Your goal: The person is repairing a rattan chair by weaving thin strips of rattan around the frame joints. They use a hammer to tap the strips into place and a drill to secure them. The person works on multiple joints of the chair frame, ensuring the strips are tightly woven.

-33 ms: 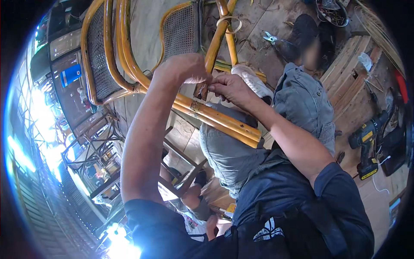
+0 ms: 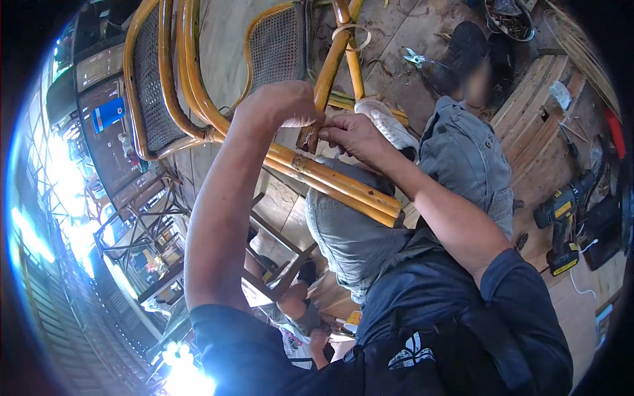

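Observation:
My left hand [image 2: 284, 104] is closed against the lower end of an upright rattan pole [image 2: 329, 69]; its fingertips are mostly hidden. Beside it, my right hand [image 2: 354, 136] pinches at the same spot, and what lies between its fingers is too small to make out. Just below both hands shows the pole's dark, rough end [image 2: 307, 140]. Two joined yellow rattan poles [image 2: 337, 178] of the chair frame lie across my thigh. A pale strip [image 2: 360, 38] loops around the upright pole farther up.
A chair with woven panels [image 2: 162, 79] stands at the left. Pliers [image 2: 415, 58] lie on the floor ahead. To the right are wooden boards [image 2: 531, 109] and a cordless drill [image 2: 563, 221]. A metal bowl [image 2: 518, 23] holds small parts. Another person's hand [image 2: 319, 342] shows below.
My hands and the rattan frame stay in place. The other person's hand at the bottom has shifted slightly.

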Tool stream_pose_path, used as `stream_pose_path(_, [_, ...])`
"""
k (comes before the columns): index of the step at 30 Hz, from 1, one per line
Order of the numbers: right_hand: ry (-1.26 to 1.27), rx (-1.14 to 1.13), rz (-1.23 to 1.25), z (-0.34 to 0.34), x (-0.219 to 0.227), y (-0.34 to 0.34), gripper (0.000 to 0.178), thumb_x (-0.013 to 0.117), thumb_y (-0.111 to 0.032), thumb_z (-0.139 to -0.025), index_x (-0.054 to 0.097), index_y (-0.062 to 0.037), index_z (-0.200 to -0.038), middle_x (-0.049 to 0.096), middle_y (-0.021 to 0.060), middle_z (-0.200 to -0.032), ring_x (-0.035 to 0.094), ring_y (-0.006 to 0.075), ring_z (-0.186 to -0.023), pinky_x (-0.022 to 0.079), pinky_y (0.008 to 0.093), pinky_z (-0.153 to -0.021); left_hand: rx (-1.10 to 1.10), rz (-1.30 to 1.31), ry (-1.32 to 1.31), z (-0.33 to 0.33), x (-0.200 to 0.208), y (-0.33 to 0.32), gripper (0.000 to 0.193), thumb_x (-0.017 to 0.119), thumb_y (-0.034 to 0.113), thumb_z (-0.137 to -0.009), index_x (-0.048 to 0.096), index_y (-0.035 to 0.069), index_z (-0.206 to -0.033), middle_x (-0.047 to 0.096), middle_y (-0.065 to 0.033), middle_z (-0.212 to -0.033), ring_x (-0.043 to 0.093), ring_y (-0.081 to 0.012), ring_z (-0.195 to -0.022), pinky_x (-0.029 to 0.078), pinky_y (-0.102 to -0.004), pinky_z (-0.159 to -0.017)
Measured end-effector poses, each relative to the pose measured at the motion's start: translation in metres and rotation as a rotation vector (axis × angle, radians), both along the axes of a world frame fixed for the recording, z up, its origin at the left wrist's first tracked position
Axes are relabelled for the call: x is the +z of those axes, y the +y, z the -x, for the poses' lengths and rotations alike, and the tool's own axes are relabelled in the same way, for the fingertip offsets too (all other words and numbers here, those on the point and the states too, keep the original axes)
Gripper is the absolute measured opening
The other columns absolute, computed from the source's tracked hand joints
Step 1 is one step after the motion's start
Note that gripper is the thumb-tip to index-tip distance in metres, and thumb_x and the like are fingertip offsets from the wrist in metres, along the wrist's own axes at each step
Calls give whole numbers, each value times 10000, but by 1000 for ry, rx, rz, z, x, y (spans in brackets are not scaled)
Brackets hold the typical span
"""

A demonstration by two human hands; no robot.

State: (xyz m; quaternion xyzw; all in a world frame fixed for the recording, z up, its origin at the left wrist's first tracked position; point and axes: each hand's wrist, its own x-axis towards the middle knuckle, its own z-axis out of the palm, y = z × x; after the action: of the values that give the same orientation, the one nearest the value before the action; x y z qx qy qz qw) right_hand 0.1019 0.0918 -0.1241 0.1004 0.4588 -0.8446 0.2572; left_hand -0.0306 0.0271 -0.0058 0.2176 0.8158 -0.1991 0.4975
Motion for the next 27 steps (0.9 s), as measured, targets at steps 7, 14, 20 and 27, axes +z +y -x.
stream_pose_path(7, [-24,-27,27,1,-6,-8,220,625,-252,-811,652,-34,-795,541,-12,-593,467,61,-499,373,216,-465,140,-346,14,-8,7,-38,529,423,471,-872,624,-17,-905,613,-213,-793,591,-334,-729,448,-417,-670])
stream_pose_path(14, [-64,-5,135,-3,-9,-1,214,611,-234,-836,636,-24,-871,524,-33,-629,435,36,-512,340,179,-457,70,-433,297,-48,47,-73,252,525,258,-841,638,39,-894,620,-84,-924,527,-218,-968,294,-359,-912])
stream_pose_path(20, [-19,67,16,-4,-5,-1,227,612,-251,-838,627,-30,-887,518,-40,-638,442,34,-536,344,174,-475,92,-650,632,-66,31,-79,188,564,174,-800,631,26,-894,598,-114,-982,525,-273,-966,342,-380,-899])
stream_pose_path(27, [25,52,-98,3,11,8,211,595,-227,-834,622,-19,-852,527,-23,-648,464,51,-558,376,208,-505,490,-931,1070,-118,18,-87,186,536,28,-793,595,-16,-964,549,-163,-1093,494,-300,-1084,384,-377,-925])
